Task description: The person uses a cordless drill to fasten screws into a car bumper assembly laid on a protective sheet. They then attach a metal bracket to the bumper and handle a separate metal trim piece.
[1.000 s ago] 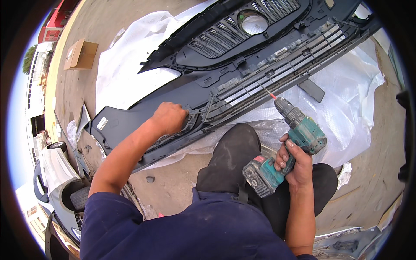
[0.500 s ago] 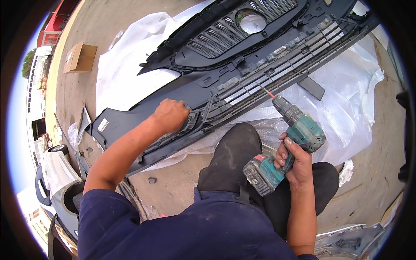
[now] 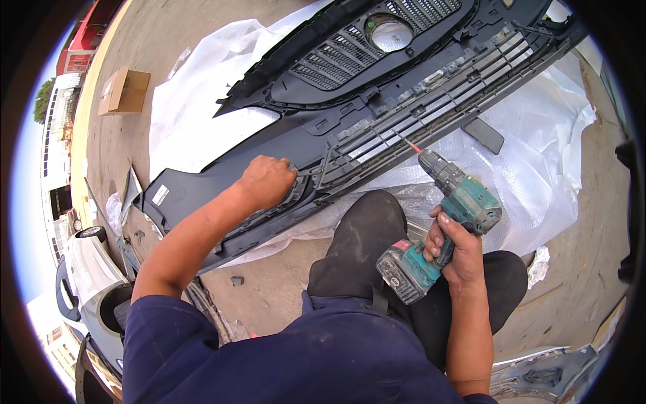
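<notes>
A black plastic car bumper (image 3: 222,149) lies across the ground in front of me, its inner side up, with a slatted lower grille (image 3: 431,111) along its near edge. My left hand (image 3: 268,182) is closed at the left end of that grille, fingers curled over a dark plastic trim piece (image 3: 296,190); its fingertips are mostly hidden. In my right hand (image 3: 460,248) is a teal and black cordless drill (image 3: 471,204), gripped by its handle above the battery. The drill's thin bit, reddish near the chuck, points up and left, close to the lower grille.
White bubble wrap (image 3: 531,175) spreads beneath the bumper. A flat dark piece (image 3: 483,137) lies on it near the drill. Far left stand an open cardboard box (image 3: 125,91) and a white car (image 3: 91,273). More panels (image 3: 538,377) lie at lower right.
The drill in my right hand has shifted slightly to the left and up. My left hand stays closed at the grille's end, having barely moved.
</notes>
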{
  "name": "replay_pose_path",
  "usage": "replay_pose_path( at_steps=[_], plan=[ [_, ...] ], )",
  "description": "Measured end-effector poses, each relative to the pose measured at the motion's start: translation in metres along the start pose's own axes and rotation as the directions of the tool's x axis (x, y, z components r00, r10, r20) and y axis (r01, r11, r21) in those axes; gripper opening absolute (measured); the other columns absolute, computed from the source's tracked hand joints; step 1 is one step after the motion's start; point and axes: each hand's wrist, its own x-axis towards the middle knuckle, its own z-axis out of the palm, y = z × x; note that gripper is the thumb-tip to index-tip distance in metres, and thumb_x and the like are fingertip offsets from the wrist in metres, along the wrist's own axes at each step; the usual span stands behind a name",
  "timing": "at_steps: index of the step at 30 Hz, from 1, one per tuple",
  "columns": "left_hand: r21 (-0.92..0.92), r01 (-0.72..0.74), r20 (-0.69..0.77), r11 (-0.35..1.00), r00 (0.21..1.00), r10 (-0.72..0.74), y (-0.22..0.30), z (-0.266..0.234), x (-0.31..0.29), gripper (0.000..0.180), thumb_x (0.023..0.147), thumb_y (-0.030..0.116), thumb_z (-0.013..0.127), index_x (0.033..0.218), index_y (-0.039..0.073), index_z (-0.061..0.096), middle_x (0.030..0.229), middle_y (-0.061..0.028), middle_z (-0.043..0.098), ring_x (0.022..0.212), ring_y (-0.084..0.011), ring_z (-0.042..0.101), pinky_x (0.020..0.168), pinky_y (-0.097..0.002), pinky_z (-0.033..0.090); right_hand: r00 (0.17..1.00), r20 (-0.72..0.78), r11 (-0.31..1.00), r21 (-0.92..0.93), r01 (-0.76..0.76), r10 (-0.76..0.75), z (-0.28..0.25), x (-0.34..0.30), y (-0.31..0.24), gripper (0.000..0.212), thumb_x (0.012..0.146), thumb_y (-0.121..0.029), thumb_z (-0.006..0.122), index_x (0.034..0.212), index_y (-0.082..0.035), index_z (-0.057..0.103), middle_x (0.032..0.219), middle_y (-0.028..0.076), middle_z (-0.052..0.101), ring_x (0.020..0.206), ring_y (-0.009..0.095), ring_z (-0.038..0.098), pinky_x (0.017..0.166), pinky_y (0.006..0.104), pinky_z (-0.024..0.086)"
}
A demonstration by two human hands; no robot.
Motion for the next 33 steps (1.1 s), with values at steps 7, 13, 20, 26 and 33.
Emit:
replay_pose_path(
  at_steps=[7,13,20,26,33],
  plan=[
    [-0.01,-0.023,-0.015,1.0,1.0,0.023,-0.002,0.0,0.001,0.047,0.096,0.006,0.063,0.142,0.01,0.073,0.113,-0.0162,0.073,0.101,-0.0359,0.076,0.082,-0.0477,0.06,1.0,-0.014,1.0,-0.025,-0.013,0.013,0.003,0.001,0.001,0.029,0.105,-0.023,0.072,0.12,0.001,0.065,0.071,0.003,0.053,0.058,0.016,0.057,0.055,0.0348,0.05],
    [0.005,-0.039,-0.031,0.999,0.999,0.039,-0.001,0.002,0.003,0.045,0.097,0.005,0.064,0.14,0.01,0.074,0.109,-0.0159,0.073,0.1,-0.0357,0.076,0.08,-0.0471,0.06,1.0,-0.022,0.999,-0.029,-0.02,0.019,0.004,0.003,0.002,0.031,0.103,-0.024,0.074,0.12,0.001,0.066,0.071,0.003,0.053,0.058,0.016,0.057,0.054,0.035,0.05],
    [0.047,-0.081,0.044,0.996,0.996,0.079,0.007,0.006,0.02,0.027,0.103,0.013,0.062,0.123,0.004,0.076,0.106,-0.0166,0.077,0.098,-0.0362,0.078,0.079,-0.0479,0.062,0.999,0.005,0.999,-0.032,-0.033,0.033,0.011,0.009,0.004,0.029,0.102,-0.022,0.075,0.117,0.001,0.067,0.07,0.004,0.055,0.057,0.016,0.058,0.053,0.0352,0.05],
    [-0.033,-0.015,0.037,0.999,0.999,0.016,0.022,0.015,0.032,0.023,0.106,0.013,0.06,0.111,0.005,0.08,0.103,-0.0162,0.081,0.101,-0.0348,0.08,0.081,-0.0471,0.064,0.997,0.032,0.996,-0.057,-0.069,0.071,0.024,0.021,0.011,0.027,0.102,-0.02,0.075,0.115,0.003,0.068,0.067,0.006,0.059,0.053,0.018,0.058,0.053,0.0349,0.049],
    [-0.048,-0.014,0.09,0.999,0.996,0.019,0.023,0.012,0.034,0.028,0.106,0.012,0.059,0.126,0.006,0.077,0.111,-0.0165,0.081,0.103,-0.0357,0.08,0.085,-0.0471,0.064,0.976,0.007,0.976,-0.03,-0.216,0.216,0.037,0.036,0.026,0.023,0.102,-0.02,0.075,0.113,0.0,0.069,0.071,0.003,0.059,0.056,0.016,0.058,0.053,0.0333,0.049]
  ],
)
